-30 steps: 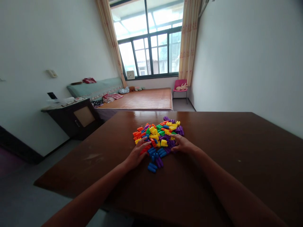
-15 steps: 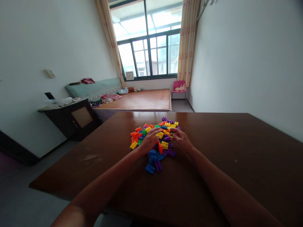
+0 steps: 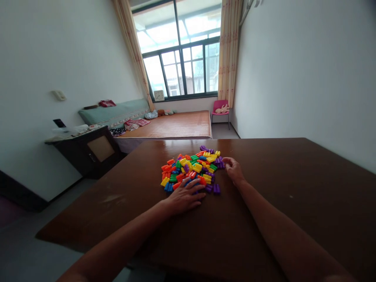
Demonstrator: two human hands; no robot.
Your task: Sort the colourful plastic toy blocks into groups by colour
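Note:
A heap of small plastic building blocks (image 3: 197,168) in red, yellow, green, blue and purple lies on the brown table (image 3: 293,219). My left hand (image 3: 186,196) rests flat over the near edge of the heap, fingers spread, covering some blue and red blocks. To the right of the heap is my right hand (image 3: 234,170), its fingers loosely bent beside a cluster of purple blocks (image 3: 219,162). No block shows inside it. A loose purple block (image 3: 216,189) lies at the heap's near right side.
Beyond the table is a bed (image 3: 182,123) with clothes on it. A pink chair (image 3: 221,106) holding a plush toy stands by the window. At the left is a dark cabinet (image 3: 88,150) with items on top. A white wall (image 3: 308,70) runs along the right.
My left hand has moved from over the heap's middle to its near edge, where the stray blue blocks are now pushed in or covered. My right hand has shifted right, off the heap.

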